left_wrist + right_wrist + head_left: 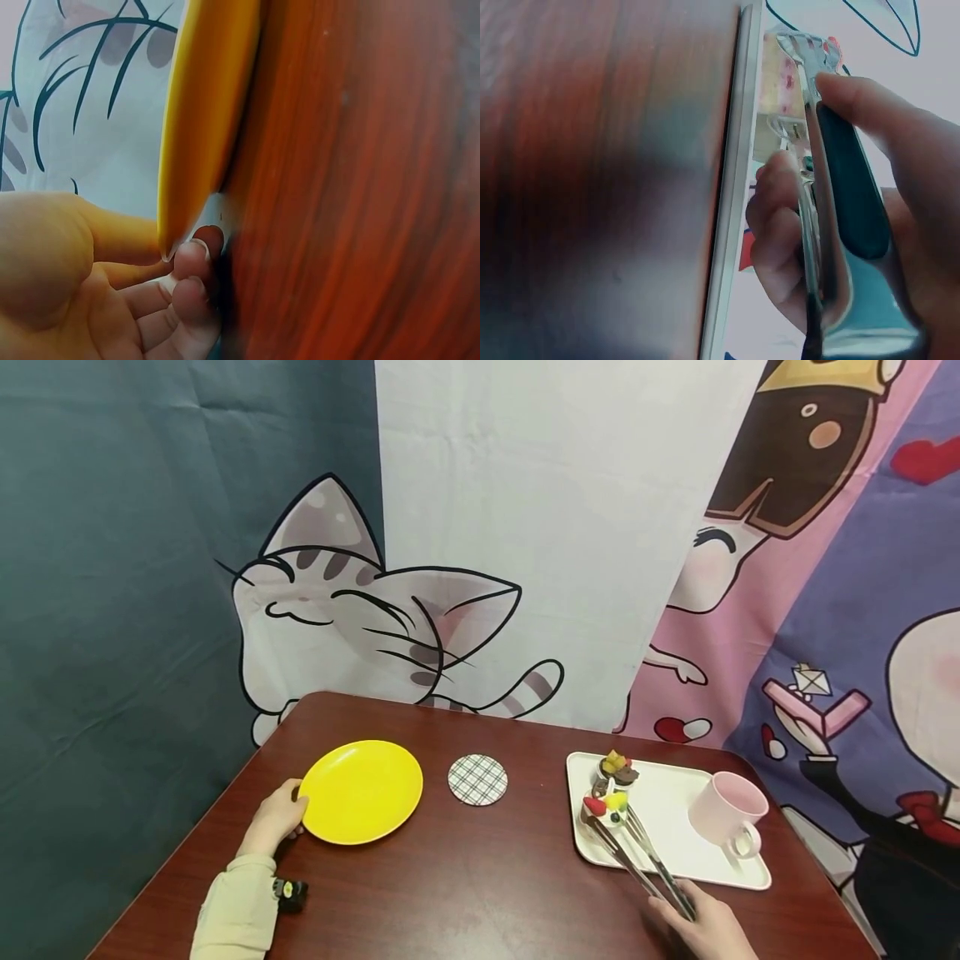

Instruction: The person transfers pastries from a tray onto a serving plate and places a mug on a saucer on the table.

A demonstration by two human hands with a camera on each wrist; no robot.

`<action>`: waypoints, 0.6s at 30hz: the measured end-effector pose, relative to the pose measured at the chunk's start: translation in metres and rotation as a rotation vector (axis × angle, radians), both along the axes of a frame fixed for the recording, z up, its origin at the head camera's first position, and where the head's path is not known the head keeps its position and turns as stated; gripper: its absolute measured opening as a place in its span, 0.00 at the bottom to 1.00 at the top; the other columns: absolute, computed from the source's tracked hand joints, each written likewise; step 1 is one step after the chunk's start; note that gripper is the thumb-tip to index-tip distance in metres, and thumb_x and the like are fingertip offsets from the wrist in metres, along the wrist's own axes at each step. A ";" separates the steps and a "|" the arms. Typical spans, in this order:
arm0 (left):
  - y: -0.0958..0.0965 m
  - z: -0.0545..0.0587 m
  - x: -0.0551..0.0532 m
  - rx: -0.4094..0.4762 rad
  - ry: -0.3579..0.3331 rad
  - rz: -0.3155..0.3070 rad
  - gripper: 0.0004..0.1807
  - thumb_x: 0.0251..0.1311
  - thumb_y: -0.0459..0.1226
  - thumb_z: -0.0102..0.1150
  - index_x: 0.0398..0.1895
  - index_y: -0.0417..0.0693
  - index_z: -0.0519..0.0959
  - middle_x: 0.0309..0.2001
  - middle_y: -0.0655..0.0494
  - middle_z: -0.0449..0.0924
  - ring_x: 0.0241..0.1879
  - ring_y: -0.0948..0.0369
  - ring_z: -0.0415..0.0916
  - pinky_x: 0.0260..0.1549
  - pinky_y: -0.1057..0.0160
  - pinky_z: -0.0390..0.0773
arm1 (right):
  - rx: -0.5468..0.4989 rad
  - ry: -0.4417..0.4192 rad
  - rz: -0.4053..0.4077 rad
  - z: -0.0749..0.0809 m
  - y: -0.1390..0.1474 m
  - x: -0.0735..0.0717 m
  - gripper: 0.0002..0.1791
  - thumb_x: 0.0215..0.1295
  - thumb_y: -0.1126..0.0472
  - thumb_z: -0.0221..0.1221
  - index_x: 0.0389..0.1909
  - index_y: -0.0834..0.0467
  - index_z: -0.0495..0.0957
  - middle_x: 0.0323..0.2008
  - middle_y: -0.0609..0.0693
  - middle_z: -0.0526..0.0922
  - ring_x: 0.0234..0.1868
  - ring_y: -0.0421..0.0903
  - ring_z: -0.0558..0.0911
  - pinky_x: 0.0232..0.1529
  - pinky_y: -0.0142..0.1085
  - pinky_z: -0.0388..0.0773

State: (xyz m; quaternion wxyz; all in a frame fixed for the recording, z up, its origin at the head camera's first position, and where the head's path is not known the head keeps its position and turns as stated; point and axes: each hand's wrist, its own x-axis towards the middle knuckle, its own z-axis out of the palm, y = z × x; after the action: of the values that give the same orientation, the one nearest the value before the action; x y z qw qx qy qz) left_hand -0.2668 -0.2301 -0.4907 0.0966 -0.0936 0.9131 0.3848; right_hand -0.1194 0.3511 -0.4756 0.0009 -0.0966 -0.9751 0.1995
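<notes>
My left hand (276,817) pinches the near-left rim of a yellow plate (362,792), thumb above and fingertips below in the left wrist view. My right hand (708,920) grips metal tongs (660,864) with dark handle pads. The tongs' tips reach a small cake topped with fruit (606,808) on a white tray (667,852); whether they squeeze it I cannot tell. Behind that cake sits a second small dessert (618,768) with yellow and brown topping. On the tray's right side stands a pink mug (726,810), its handle facing the front.
A round checked coaster (477,779) lies between the plate and the tray on the brown table (465,877). Cloth with a printed cat (337,602) hangs behind the table's back edge. A black band (290,894) is on the left wrist.
</notes>
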 end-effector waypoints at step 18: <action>0.004 0.004 0.003 -0.029 -0.021 -0.007 0.26 0.66 0.38 0.34 0.64 0.35 0.49 0.28 0.44 0.70 0.21 0.59 0.69 0.22 0.66 0.72 | 0.001 0.083 0.050 0.009 -0.008 -0.011 0.29 0.51 0.44 0.60 0.48 0.56 0.66 0.29 0.52 0.78 0.28 0.46 0.76 0.26 0.40 0.70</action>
State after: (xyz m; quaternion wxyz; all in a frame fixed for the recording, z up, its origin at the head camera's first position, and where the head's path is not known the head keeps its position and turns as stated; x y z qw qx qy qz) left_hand -0.2636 -0.2265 -0.4863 0.1062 -0.0960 0.9179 0.3701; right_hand -0.1306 0.3429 -0.4670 0.0366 -0.0639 -0.9765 0.2027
